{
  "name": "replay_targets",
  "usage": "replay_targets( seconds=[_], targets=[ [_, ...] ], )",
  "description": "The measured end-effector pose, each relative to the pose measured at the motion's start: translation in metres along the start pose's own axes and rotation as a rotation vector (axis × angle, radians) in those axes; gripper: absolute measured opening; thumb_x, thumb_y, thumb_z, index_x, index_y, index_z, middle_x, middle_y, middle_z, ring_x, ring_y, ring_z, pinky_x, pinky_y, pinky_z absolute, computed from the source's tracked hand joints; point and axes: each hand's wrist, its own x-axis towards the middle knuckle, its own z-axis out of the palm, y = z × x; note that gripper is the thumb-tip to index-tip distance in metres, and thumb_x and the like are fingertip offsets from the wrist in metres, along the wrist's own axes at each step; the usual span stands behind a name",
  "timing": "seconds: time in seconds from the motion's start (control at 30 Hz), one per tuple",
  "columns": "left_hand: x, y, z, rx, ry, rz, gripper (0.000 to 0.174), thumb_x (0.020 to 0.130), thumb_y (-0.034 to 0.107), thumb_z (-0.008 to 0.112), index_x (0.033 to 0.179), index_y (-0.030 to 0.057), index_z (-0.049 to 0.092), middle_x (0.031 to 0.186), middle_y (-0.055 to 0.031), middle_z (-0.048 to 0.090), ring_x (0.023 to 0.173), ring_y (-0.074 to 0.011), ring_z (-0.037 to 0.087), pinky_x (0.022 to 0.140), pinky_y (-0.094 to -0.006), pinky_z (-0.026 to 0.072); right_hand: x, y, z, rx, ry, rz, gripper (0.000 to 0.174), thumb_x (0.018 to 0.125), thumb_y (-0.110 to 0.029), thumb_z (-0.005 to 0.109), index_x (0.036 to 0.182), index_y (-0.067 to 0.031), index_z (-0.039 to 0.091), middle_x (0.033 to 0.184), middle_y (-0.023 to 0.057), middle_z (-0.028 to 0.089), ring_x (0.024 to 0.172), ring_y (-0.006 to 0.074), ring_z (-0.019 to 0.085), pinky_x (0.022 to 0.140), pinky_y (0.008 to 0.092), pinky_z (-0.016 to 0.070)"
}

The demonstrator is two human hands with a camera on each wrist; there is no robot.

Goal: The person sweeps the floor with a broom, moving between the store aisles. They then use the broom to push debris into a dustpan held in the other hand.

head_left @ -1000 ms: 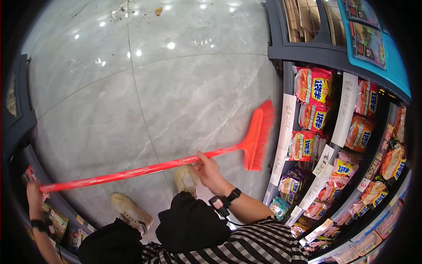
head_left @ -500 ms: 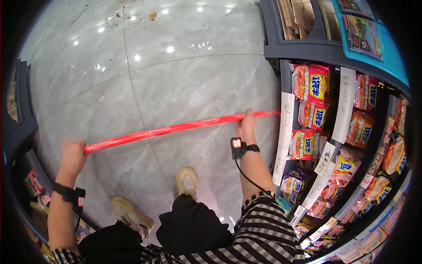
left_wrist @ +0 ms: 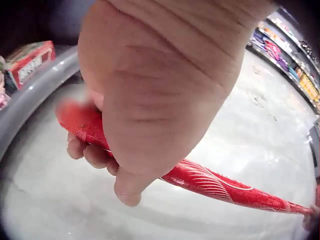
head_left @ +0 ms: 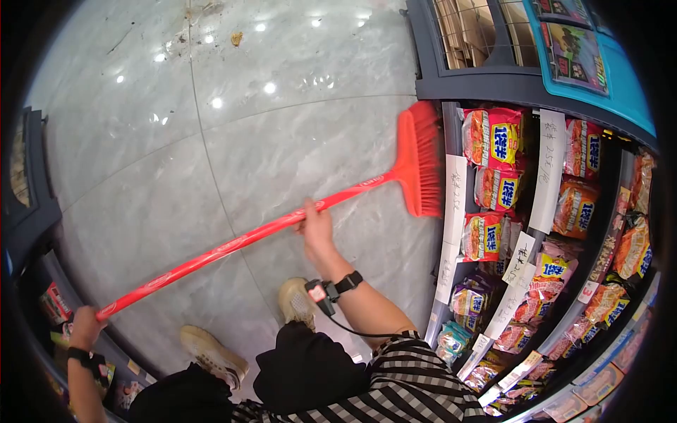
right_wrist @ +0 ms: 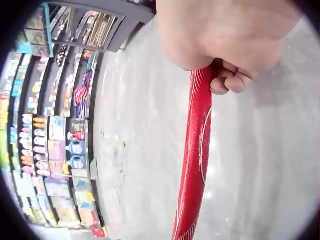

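Note:
A red broom lies slantwise across the head view, its handle (head_left: 236,243) running from lower left to upper right. Its head (head_left: 407,151) is at the foot of the right-hand shelf, with red bristles (head_left: 427,162) turned toward that shelf. My left hand (head_left: 86,328) grips the handle's far end; in the left wrist view the fingers (left_wrist: 95,155) curl under the red handle (left_wrist: 215,185). Farther along, nearer the broom head, my right hand (head_left: 317,229) holds the handle. The right wrist view shows curled fingers (right_wrist: 232,80) beside the handle (right_wrist: 195,150).
Shelves with packaged noodles (head_left: 491,137) and white price strips (head_left: 451,218) stand close on the right. Another shelf edge (head_left: 123,352) is by my left hand. Grey floor tiles (head_left: 303,134) spread ahead, with a brown scrap (head_left: 236,39) and dark specks. My shoes (head_left: 295,303) are below the handle.
The broom first went forward and right, its head passing out of sight by the right shelf. Now both hands have drawn back left and toward me, and the head shows again, farther forward than at first.

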Motion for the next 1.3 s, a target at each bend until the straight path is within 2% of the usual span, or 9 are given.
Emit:
replay_targets(
  seconds=[0.1, 0.23, 0.43, 0.57, 0.63, 0.77, 0.93, 1.0, 1.3],
  targets=[
    [-0.033, -0.067, 0.010, 0.186, 0.022, 0.008, 0.020, 0.057, 0.015, 0.072, 0.067, 0.0008, 0.061, 0.068, -0.0200, 0.059, 0.072, -0.0365, 0.058, 0.067, -0.0418, 0.0463, -0.017, -0.003, 0.044, 0.028, -0.199, 0.049, 0.026, 0.091, -0.026, 0.044, 0.073, -0.0075, 0.046, 0.055, 0.0018, 0.049, 0.044, 0.0100, 0.046, 0.040, 0.0241, 0.0349],
    [-0.093, -0.092, -0.001, -0.150, -0.031, -0.329, 0.027, 0.055, 0.012, 0.076, 0.074, 0.0001, 0.061, 0.071, -0.0188, 0.060, 0.074, -0.0344, 0.060, 0.066, -0.0401, 0.0471, -0.039, -0.024, 0.106, -0.006, -0.353, 0.048, 0.020, 0.090, -0.023, 0.047, 0.079, -0.0069, 0.043, 0.055, 0.0013, 0.047, 0.046, 0.0093, 0.046, 0.041, 0.0241, 0.0361],
    [-0.102, -0.088, 0.029, -0.265, -0.121, -0.280, 0.026, 0.057, 0.015, 0.075, 0.069, -0.0020, 0.059, 0.068, -0.0205, 0.059, 0.069, -0.0352, 0.060, 0.062, -0.0393, 0.0464, -0.029, -0.060, 0.148, 0.058, -0.400, -0.110, 0.019, 0.087, -0.021, 0.051, 0.084, -0.0051, 0.040, 0.060, 0.0023, 0.047, 0.044, 0.0085, 0.046, 0.038, 0.0235, 0.0341],
    [-0.081, -0.038, 0.017, -0.108, 0.053, -0.162, 0.023, 0.062, 0.015, 0.070, 0.067, -0.0031, 0.057, 0.061, -0.0236, 0.053, 0.062, -0.0378, 0.056, 0.055, -0.0422, 0.0422, -0.004, -0.071, 0.121, 0.159, -0.275, -0.069, 0.021, 0.089, -0.024, 0.043, 0.080, -0.0060, 0.043, 0.059, 0.0032, 0.048, 0.044, 0.0097, 0.040, 0.040, 0.0247, 0.0306],
    [-0.073, -0.015, 0.009, -0.162, 0.355, -0.146, 0.026, 0.062, 0.017, 0.072, 0.062, -0.0021, 0.056, 0.060, -0.0221, 0.053, 0.063, -0.0398, 0.054, 0.053, -0.0442, 0.0412, 0.019, -0.063, 0.103, 0.178, -0.210, -0.040, 0.023, 0.089, -0.025, 0.042, 0.076, -0.0064, 0.043, 0.058, 0.0029, 0.047, 0.043, 0.0097, 0.039, 0.040, 0.0249, 0.0299],
    [-0.087, -0.002, 0.000, -0.139, 0.434, -0.120, 0.023, 0.066, 0.014, 0.069, 0.060, -0.0032, 0.054, 0.059, -0.0224, 0.052, 0.058, -0.0393, 0.053, 0.050, -0.0422, 0.0388, 0.021, -0.055, 0.114, 0.235, -0.124, -0.045, 0.027, 0.090, -0.025, 0.041, 0.070, -0.0066, 0.045, 0.056, 0.0029, 0.046, 0.040, 0.0102, 0.036, 0.038, 0.0260, 0.0284],
    [-0.142, -0.106, 0.065, -0.282, 0.383, -0.300, 0.015, 0.071, 0.005, 0.058, 0.062, -0.0057, 0.053, 0.052, -0.0194, 0.051, 0.055, -0.0355, 0.056, 0.052, -0.0397, 0.0409, -0.032, -0.052, 0.182, 0.108, -0.415, 0.047, 0.027, 0.090, -0.027, 0.042, 0.073, -0.0062, 0.046, 0.056, 0.0036, 0.047, 0.041, 0.0114, 0.042, 0.038, 0.0260, 0.0335],
    [-0.180, -0.098, 0.052, -0.217, 0.398, -0.291, 0.014, 0.070, 0.007, 0.061, 0.068, -0.0060, 0.056, 0.059, -0.0228, 0.052, 0.061, -0.0384, 0.055, 0.055, -0.0411, 0.0405, -0.056, -0.052, 0.188, 0.196, -0.451, 0.043, 0.025, 0.089, -0.026, 0.043, 0.074, -0.0061, 0.047, 0.058, 0.0036, 0.048, 0.041, 0.0115, 0.043, 0.039, 0.0263, 0.0337],
    [-0.313, -0.068, -0.002, -0.053, 0.337, -0.207, 0.016, 0.064, 0.014, 0.065, 0.062, 0.0007, 0.055, 0.059, -0.0204, 0.053, 0.059, -0.0401, 0.052, 0.052, -0.0436, 0.0394, -0.179, -0.057, 0.068, 0.188, -0.168, 0.494, 0.018, 0.086, -0.022, 0.045, 0.076, -0.0072, 0.048, 0.063, 0.0042, 0.051, 0.045, 0.0123, 0.040, 0.043, 0.0265, 0.0317]
  ],
)
